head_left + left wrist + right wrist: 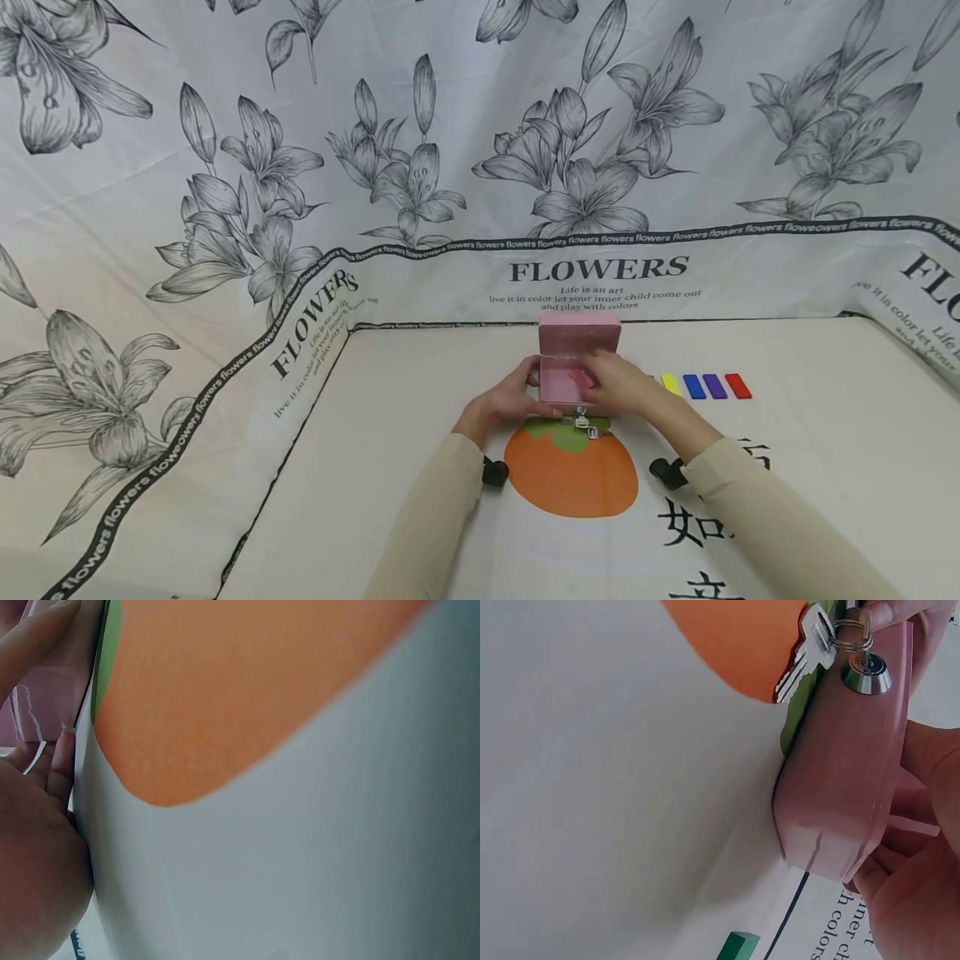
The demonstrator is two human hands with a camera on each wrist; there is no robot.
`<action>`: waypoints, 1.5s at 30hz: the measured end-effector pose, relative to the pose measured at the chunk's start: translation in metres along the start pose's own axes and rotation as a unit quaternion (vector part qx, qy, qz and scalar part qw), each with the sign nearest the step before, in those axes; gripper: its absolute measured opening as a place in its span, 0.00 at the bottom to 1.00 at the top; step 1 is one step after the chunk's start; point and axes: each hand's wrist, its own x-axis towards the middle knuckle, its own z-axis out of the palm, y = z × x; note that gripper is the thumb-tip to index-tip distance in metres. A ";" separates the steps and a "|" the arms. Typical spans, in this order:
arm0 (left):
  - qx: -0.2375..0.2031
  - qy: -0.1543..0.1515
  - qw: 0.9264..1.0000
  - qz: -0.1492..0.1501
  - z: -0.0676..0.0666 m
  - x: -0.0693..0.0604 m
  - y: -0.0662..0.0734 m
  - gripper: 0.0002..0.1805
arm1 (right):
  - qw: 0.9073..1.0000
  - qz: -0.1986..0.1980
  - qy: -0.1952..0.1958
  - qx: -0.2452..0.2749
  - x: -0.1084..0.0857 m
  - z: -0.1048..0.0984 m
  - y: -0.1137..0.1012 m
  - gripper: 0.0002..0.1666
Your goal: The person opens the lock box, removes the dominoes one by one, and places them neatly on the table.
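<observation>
A pink cash box (553, 385) stands on the cloth with its lid (579, 338) raised. A silver key (814, 646) on a ring sits in the round lock (867, 674) on the front. My left hand (512, 395) grips the box by its left side, thumb at the front near the lock. Inside the box, my right hand (619, 385) pinches a small bright pink piece (581, 378); in the right wrist view its edge (916, 826) shows between the fingers. The fingertips of the right hand are partly hidden behind the box wall.
Right of the box lie colored blocks in a row: yellow (671, 385), blue (694, 387), purple (716, 386) and red (738, 386). A green block (739, 946) shows in the right wrist view. An orange persimmon print (572, 475) and black characters (686, 522) mark the cloth.
</observation>
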 end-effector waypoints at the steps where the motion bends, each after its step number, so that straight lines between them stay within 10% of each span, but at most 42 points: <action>1: 0.000 0.000 1.000 0.000 0.000 0.000 0.000 0.54 | 1.000 -0.005 0.002 0.005 0.001 0.001 0.000 0.26; 45: 0.004 -0.003 1.000 0.004 0.000 -0.002 0.003 0.53 | 0.997 0.044 -0.037 0.054 0.014 0.012 -0.005 0.18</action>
